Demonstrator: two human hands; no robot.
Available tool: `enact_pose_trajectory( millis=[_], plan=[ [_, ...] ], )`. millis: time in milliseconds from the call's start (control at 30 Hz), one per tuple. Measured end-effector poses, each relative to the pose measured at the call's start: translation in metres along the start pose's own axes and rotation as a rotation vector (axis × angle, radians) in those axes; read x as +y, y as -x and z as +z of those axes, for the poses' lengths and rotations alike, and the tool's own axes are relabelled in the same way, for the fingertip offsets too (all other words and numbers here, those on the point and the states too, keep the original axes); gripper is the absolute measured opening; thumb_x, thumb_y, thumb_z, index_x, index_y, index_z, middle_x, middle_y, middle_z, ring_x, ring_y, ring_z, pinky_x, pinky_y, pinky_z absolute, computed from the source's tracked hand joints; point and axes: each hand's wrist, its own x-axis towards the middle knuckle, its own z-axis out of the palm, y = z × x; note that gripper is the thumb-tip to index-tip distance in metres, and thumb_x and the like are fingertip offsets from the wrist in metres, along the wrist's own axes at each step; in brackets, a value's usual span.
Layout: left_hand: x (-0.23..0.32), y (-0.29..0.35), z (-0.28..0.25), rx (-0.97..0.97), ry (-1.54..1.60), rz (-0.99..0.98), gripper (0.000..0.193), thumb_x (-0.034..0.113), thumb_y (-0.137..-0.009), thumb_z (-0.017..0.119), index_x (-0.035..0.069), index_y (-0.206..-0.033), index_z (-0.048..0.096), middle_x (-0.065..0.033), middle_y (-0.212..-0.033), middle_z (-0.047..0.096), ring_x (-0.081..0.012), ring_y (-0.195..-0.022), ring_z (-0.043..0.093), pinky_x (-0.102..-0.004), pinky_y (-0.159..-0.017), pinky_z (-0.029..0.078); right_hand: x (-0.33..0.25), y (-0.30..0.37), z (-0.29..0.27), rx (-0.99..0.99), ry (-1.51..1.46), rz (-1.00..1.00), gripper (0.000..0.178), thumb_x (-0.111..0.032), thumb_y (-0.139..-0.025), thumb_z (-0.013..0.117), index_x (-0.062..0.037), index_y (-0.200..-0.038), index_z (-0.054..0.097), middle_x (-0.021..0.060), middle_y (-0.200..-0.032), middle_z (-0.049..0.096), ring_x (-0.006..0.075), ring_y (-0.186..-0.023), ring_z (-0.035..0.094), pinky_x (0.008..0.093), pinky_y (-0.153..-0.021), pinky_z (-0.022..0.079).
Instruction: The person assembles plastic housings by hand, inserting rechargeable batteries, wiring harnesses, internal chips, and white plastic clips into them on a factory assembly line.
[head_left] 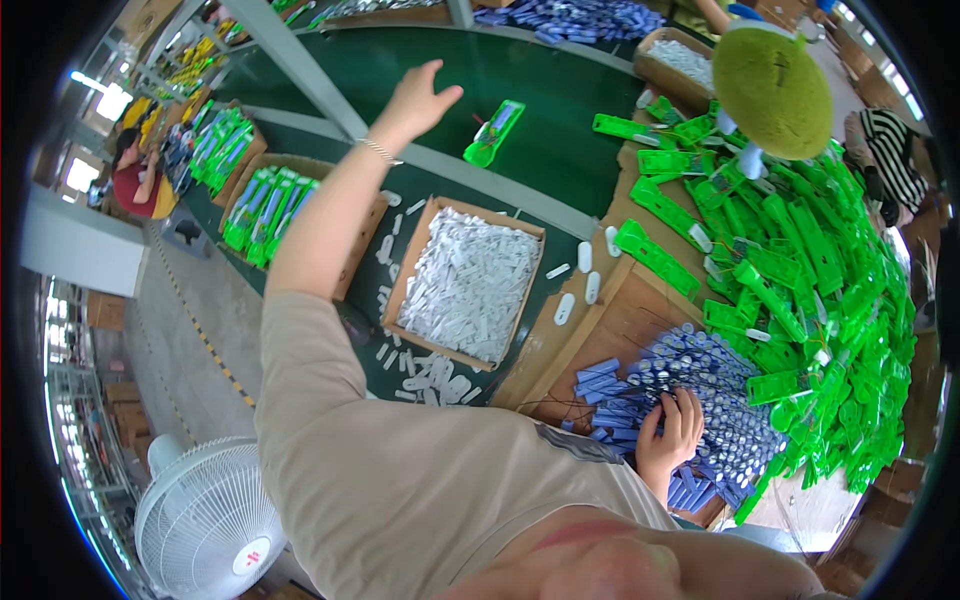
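Observation:
My left hand [415, 103] reaches out over the dark green conveyor belt [565, 110], thumb and index finger apart, with nothing in it. A bracelet circles that wrist. To its right on the belt lies a long bright green plastic housing [495, 133] with a blue cell and a reddish wire in it. My right hand [677, 430] is over a heap of blue cylindrical battery cells [725, 385] with white ends and thin dark wires. Its fingers bend lightly down onto the cells, thumb apart; whatever lies under the fingertips is hidden.
A cardboard tray [394, 318] of small white plastic parts stands before me, with loose ones around it. Right of the cells is a large pile of green housings [820, 290]. A person in a round olive hat [775, 90] is across. A fan [210, 515] stands lower left.

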Motion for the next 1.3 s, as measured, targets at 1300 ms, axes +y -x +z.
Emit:
enact_pose_trajectory(
  millis=[1300],
  plan=[
    [0.027, -0.003, 0.02, -0.366, -0.292, -0.083, 0.044, 0.04, -0.08, 0.06, -0.002, -0.088, 0.068, -0.0224, -0.089, 0.067, -0.038, -0.084, 0.064, -0.0439, -0.078, 0.051, 0.001, -0.004, 0.002, 0.023, -0.003, -0.031, 0.017, 0.0, -0.074, 0.062, -0.0047, -0.09, 0.064, 0.011, -0.103, 0.064, 0.0324, -0.098, 0.06, 0.0416, -0.085, 0.045]
  ],
)
